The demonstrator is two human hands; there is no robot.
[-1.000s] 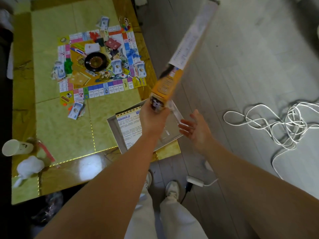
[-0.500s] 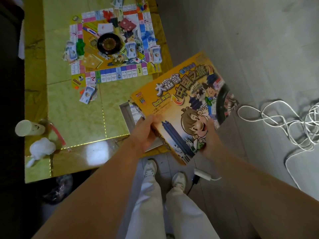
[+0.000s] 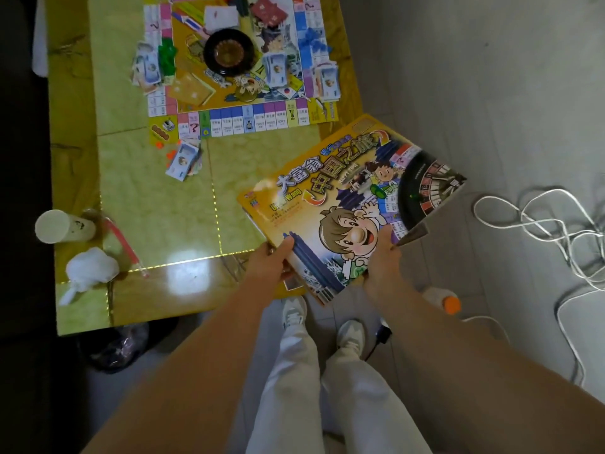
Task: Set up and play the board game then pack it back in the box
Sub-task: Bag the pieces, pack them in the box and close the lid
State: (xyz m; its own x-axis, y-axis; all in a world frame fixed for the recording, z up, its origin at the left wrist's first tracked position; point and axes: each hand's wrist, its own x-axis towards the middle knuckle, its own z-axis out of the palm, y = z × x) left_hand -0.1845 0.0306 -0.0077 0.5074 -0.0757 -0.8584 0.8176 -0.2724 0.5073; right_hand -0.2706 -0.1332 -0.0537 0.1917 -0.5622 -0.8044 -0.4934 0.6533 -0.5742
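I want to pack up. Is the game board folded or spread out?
Spread out. The game board lies flat on the table, with a roulette wheel and money on it.

Yellow cartoon-printed box lid (image 3: 347, 204) (black roulette wheel pictured), yellow-green marbled table (image 3: 157, 204), white cable (image 3: 553, 231).

**Box lid** (image 3: 327, 191), yellow face:
- "大富翁": large white characters, beyond left hand (image 3: 268, 264) fingertips.
- "中国之旅": second line, just right of first, running toward far corner.
- "Uncle Wang": yellow Latin letters, middle washed out by glare, just past left fingertips.
- "13": on printed roulette wheel, beyond right hand (image 3: 381, 257) fingertips.

**Game board** (image 3: 229, 122), well beyond fingers:
- red "?" on near-edge square.
- second "?" on left-edge square.
- price figures too small to read.
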